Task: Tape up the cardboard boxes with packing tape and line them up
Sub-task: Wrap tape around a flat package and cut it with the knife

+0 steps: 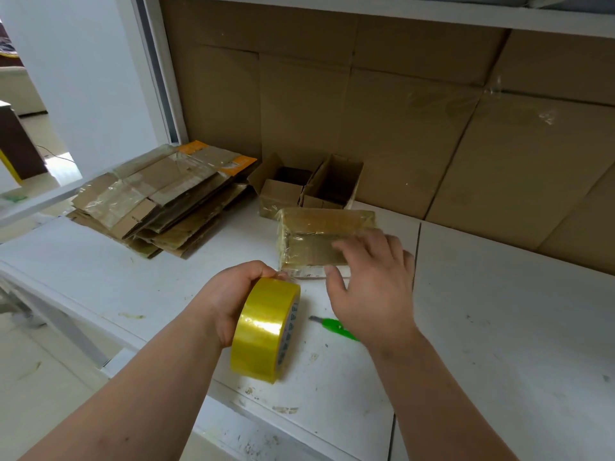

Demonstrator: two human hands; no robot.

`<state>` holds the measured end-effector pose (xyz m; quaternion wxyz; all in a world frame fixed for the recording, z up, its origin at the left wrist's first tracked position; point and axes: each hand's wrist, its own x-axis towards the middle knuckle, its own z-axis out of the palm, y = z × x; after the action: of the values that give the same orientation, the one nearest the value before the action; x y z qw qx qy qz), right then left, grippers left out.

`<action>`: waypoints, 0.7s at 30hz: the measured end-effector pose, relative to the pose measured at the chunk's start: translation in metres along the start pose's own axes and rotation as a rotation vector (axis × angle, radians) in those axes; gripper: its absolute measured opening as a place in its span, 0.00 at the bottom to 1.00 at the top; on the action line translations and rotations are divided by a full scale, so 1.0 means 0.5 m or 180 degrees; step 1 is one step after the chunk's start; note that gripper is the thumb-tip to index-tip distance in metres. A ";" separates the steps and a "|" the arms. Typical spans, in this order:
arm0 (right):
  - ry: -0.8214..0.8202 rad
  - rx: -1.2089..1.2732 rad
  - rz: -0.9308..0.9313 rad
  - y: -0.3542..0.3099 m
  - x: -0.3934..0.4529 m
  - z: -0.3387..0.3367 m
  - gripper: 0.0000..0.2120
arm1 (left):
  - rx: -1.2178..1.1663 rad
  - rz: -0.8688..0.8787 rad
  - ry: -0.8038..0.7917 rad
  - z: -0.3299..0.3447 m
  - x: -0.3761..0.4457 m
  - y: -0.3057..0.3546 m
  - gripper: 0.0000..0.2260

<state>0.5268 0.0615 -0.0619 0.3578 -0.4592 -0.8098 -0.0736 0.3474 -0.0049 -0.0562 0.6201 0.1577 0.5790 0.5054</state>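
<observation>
My left hand [233, 304] grips the yellow roll of clear packing tape [266, 329], fingers curled round its rim, holding it on edge just short of the small flat cardboard box wrapped in glossy tape [316, 241], presumably so the free end can be drawn onto it. My right hand [369, 284] lies with fingers spread and relaxed on the near right part of that box, holding nothing, apparently steadying it on the white scuffed desk [499, 311]. Behind the box stand two open-topped brown cardboard boxes [309, 186], side by side. Left of it lies a stack of flattened cardboard boxes [159, 201]. Nearer me than the box, a green-handled utility knife [336, 326] waits, likely for cutting tape.
</observation>
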 end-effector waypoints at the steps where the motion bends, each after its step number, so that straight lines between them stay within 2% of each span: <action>1: -0.0173 -0.0025 -0.0077 0.000 0.011 0.006 0.17 | 0.0001 -0.0001 0.0005 0.000 0.000 0.001 0.30; 4: -0.0826 -0.0007 -0.0112 0.006 0.027 0.034 0.24 | 0.0006 -0.0004 -0.0001 0.001 -0.002 0.004 0.28; 9: -0.0917 0.0079 -0.0020 0.014 0.035 0.053 0.26 | -0.0041 0.0022 -0.0160 -0.005 -0.013 0.013 0.18; 12: -0.1162 0.0052 -0.0059 0.015 0.043 0.050 0.27 | 0.0034 0.0344 -0.0125 -0.019 -0.019 0.012 0.10; 14: -0.1286 0.0040 -0.0068 0.010 0.047 0.048 0.31 | -0.0033 0.0597 -0.0060 -0.028 -0.019 0.009 0.04; 18: -0.1166 0.0064 0.0115 -0.012 0.050 0.058 0.38 | -0.0172 0.0865 0.0029 -0.039 -0.013 0.002 0.10; 21: -0.0817 0.0048 0.0169 -0.022 0.051 0.073 0.35 | -0.0154 0.1049 -0.0011 -0.025 -0.012 0.005 0.06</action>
<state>0.4911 0.0896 -0.0698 0.2565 -0.4834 -0.8370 0.0014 0.3364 -0.0134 -0.0543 0.5334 0.2364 0.5318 0.6138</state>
